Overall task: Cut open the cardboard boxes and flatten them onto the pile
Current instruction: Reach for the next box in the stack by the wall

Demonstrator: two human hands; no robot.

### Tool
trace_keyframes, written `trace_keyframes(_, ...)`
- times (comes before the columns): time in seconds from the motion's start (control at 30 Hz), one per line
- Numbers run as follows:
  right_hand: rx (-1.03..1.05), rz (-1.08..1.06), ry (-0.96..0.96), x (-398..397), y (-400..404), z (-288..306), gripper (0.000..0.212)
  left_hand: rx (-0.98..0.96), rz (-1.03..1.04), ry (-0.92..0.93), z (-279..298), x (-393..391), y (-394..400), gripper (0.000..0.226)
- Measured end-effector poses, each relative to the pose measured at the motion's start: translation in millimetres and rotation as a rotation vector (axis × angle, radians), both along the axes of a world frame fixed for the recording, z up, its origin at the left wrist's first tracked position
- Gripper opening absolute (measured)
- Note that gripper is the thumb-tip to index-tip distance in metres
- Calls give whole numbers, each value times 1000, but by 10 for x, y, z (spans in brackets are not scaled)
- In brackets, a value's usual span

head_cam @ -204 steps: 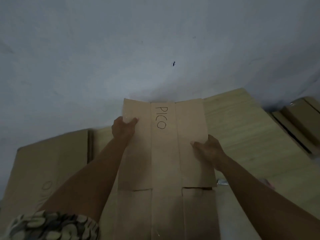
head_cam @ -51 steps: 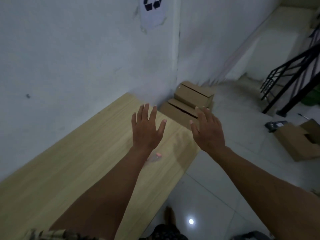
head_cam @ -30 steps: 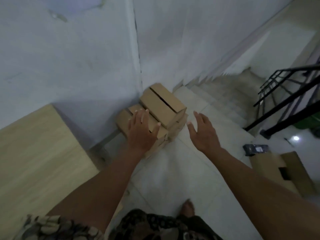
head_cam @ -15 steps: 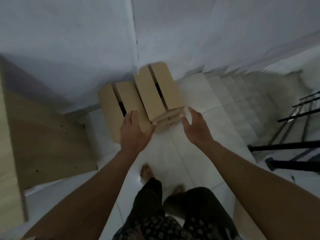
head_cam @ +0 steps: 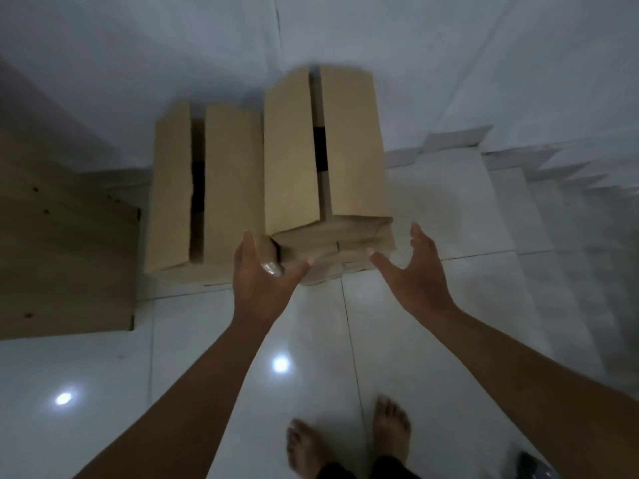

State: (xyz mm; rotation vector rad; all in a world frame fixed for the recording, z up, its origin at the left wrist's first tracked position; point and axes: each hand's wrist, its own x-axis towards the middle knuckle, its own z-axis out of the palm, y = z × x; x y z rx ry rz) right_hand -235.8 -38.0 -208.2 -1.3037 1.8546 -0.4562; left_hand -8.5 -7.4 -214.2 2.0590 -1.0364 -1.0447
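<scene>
Top box [head_cam: 325, 150], frame centre, long axis running away; left hand [head_cam: 266, 281] and right hand [head_cam: 415, 271] flank its near end, fingers spread, empty; left nearer.

No text, label or sign can be read on anything here.
</scene>
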Motion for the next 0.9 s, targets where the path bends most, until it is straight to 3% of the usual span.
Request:
trace_keyframes(0.13,-104,20,-105,-6,-286,-674,119,-130,74,23,-554,-82,-212,125)
trace_keyframes(0.3,-246,-23,-323,100,-628,-1147,134,-232,123,103,-932,-111,-459,137)
trace_keyframes(0.37,-297,-46,-366,103,-723,-1245,124,-253,137,117,-981,-118,-519,127)
trace_keyframes(0.47,-321,-64,-388,61,-758,-1306,119,-299,117,81,-1027,-116,-604,92)
trace_keyframes(0.6,-362,-80,-400,-11,-722,-1159,111,-313,128,148,-881,-153,-622,110)
trace_keyframes(0.9,-446,-127,-408,-78,-629,114,96,-315,118,303,236,-254,-478,105)
